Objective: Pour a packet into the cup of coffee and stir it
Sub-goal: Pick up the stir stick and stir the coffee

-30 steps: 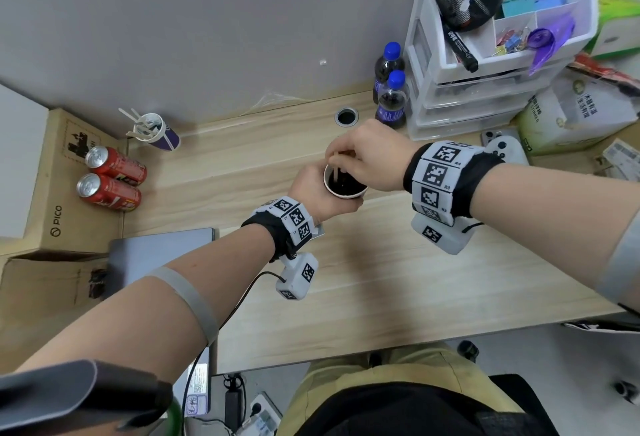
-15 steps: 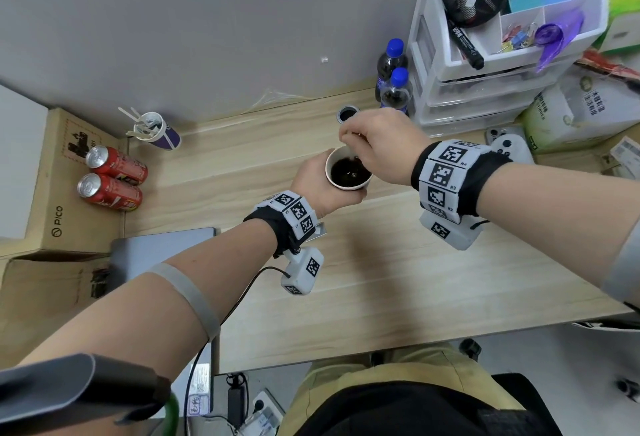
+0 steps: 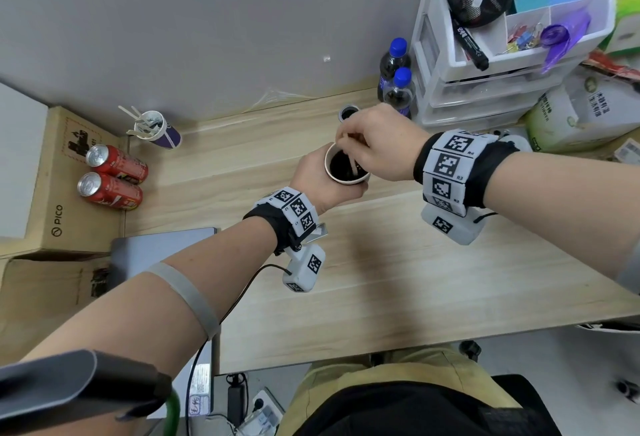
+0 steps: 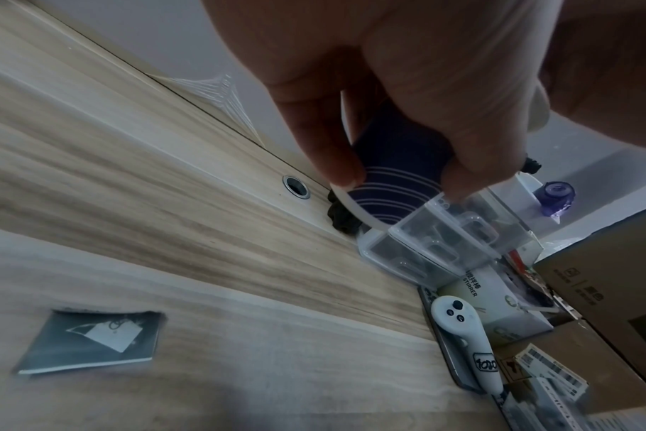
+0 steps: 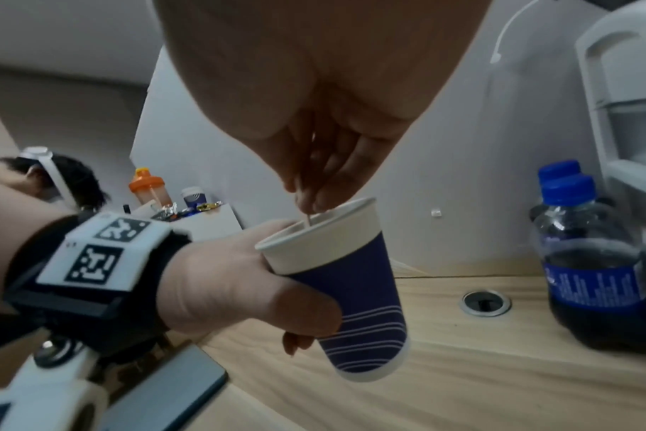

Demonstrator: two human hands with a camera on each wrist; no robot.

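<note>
Left hand (image 3: 317, 181) wraps the navy-and-white striped paper cup of dark coffee (image 5: 336, 280), lifted off the light wood desk (image 3: 398, 280) and tilted, likely to steady it. Right hand (image 3: 377, 145) pinches a thin wooden stirrer (image 3: 350, 155) dipped in the coffee, stirring.

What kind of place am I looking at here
Probably an office desk: a white drawer organizer holding markers and binder clips stands on the wooden desk, with cardboard boxes beside it and a closed laptop nearby.
</note>
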